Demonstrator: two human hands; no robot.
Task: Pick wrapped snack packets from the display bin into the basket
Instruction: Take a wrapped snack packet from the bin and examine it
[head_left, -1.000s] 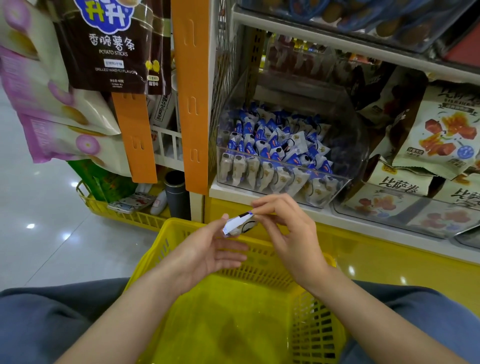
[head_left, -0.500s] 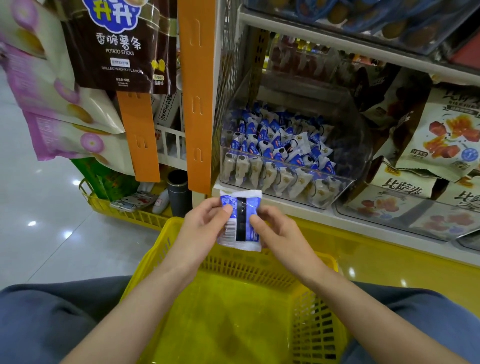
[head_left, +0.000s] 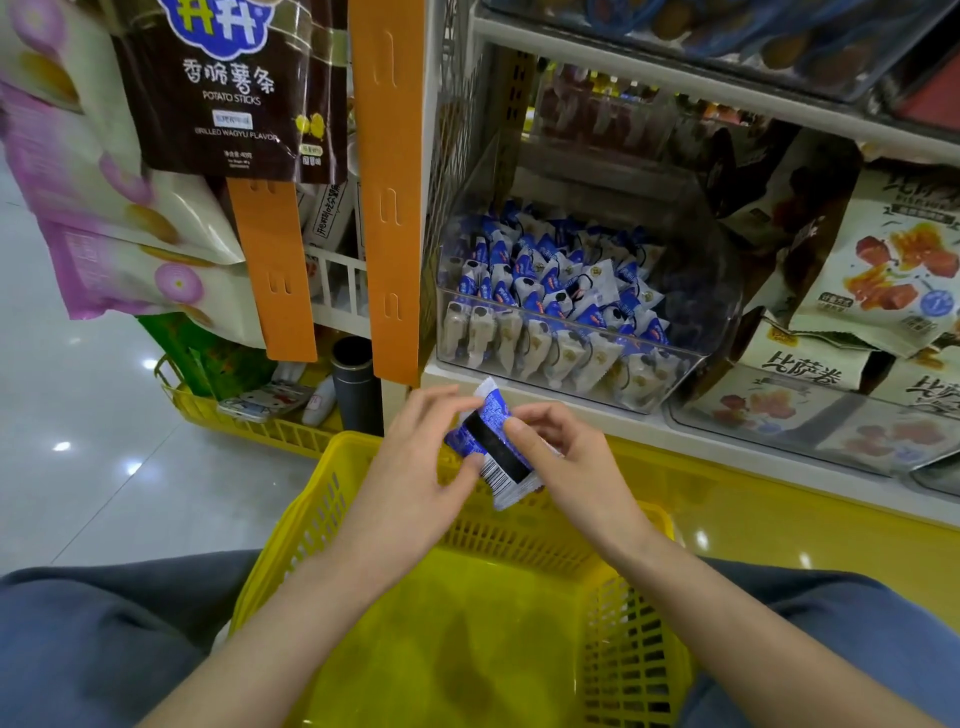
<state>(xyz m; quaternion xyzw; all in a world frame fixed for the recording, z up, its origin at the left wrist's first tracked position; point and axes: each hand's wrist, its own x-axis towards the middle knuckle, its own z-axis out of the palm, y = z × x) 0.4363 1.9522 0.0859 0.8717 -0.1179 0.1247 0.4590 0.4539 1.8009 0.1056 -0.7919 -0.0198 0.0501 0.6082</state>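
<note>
Shop shelving is filling the background, with the clear display bin (head_left: 698, 332) sitting on the white shelf (head_left: 613, 421), heaped with blue-and-white wrapped packets (head_left: 545, 291); down in front, the yellow basket (head_left: 636, 649) is sitting between the person's knees; one snack packet (head_left: 496, 447) is hanging just above the basket's far rim, tilted, barcode side up; the left grip (head_left: 410, 467) is pinching its lower left edge between thumb and fingers; the right grip (head_left: 566, 467) is pinching the right edge, thumb on top; I'm reading this as the drop step, with the packet out of the bin and not yet in the basket; doing it well means bringing the packet back over the middle of the basket, lowering it, then spreading both grips together, so it's landing flat inside and not catching the rim or sliding toward the shelf.
</note>
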